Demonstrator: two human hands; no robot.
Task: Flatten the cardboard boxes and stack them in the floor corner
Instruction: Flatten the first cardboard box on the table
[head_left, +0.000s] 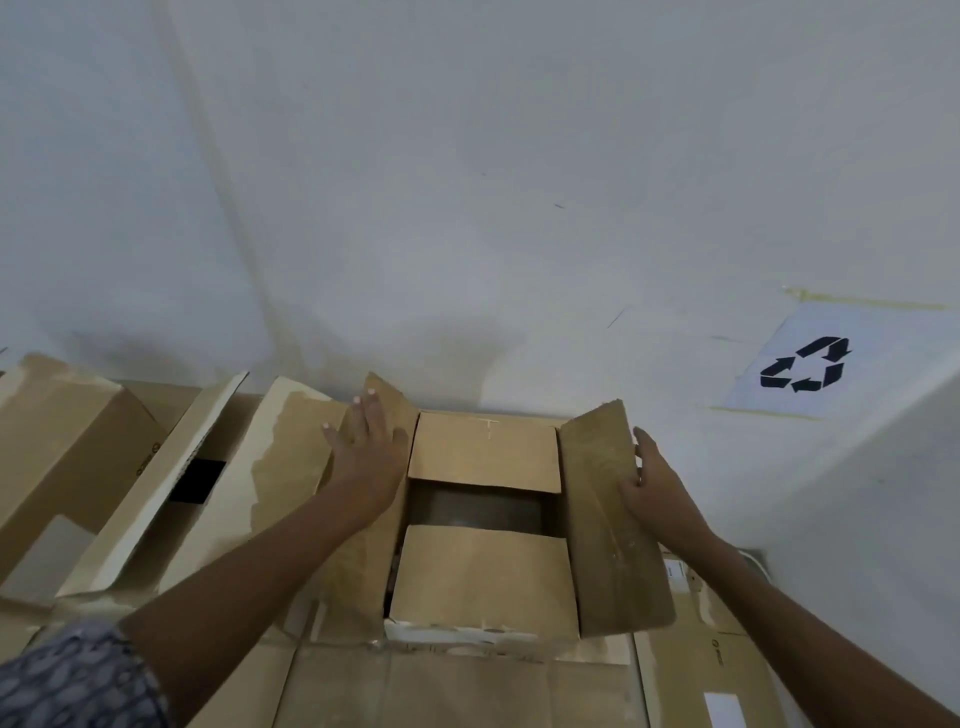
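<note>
A brown cardboard box (483, 577) stands open in front of me, against the white wall. Its near and far short flaps are folded inward, with a dark gap between them. My left hand (363, 452) lies flat, fingers spread, on the raised left flap (387, 415). My right hand (654, 478) grips the outer edge of the raised right flap (602, 509). Flattened cardboard (441, 691) lies under the box, toward me.
More opened boxes (67, 457) with torn flaps stand to the left along the wall. A flat carton with labels (711, 670) lies at the lower right. A paper recycling sign (815, 364) is taped to the wall on the right, near the corner.
</note>
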